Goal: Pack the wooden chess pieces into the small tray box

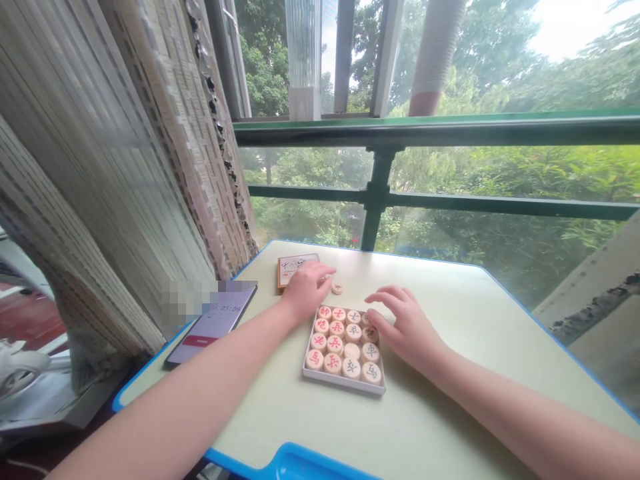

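A shallow white box (343,385) of round wooden Chinese chess pieces (335,345) lies in the middle of the table. My left hand (305,288) rests beyond the box, fingers curled, next to a loose chess piece (337,289) and partly over the box lid (293,267). Whether it grips anything is hidden. My right hand (403,323) hovers at the box's right edge with its fingers spread. Its fingertips touch the pieces at the top right corner.
A phone (215,323) with a lit timer screen lies at the table's left edge. The pale table (450,373) has a blue rim (295,463). Bamboo blinds (115,167) hang on the left. A green window rail (440,130) stands behind.
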`<state>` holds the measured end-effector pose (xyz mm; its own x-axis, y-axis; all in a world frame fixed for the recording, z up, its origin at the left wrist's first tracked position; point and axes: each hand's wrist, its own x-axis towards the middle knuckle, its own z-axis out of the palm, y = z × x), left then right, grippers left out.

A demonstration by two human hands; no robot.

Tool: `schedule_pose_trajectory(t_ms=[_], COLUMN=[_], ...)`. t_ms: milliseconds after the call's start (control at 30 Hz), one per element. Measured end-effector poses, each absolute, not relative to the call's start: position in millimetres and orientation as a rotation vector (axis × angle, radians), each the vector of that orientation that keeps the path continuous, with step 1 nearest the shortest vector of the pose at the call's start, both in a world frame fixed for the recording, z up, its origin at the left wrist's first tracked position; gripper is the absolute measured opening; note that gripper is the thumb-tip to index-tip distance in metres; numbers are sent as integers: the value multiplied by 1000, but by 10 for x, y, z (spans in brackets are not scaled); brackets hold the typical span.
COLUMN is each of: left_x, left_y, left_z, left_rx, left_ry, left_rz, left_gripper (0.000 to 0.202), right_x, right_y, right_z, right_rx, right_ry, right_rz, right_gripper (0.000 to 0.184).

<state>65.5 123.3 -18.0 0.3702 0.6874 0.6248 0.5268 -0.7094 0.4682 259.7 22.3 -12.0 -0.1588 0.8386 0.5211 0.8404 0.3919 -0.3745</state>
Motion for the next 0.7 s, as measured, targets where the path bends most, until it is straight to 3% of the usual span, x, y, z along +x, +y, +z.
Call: schedule_pose_trajectory(t_ms=[267,700], left_x=[692,636], left_y=[1354,1350], left_z=[-303,-204], left_rx=[2457,2419], left_ry=[1119,1147], left_rz=[799,798], left_gripper=[46,22], right_x=[2601,2598], right_y=[242,233], right_z=[-148,-123], right_rx=[-1509,-1520], right_ry=[-1995,-2047], right_rz=[103,136], right_gripper=[18,19])
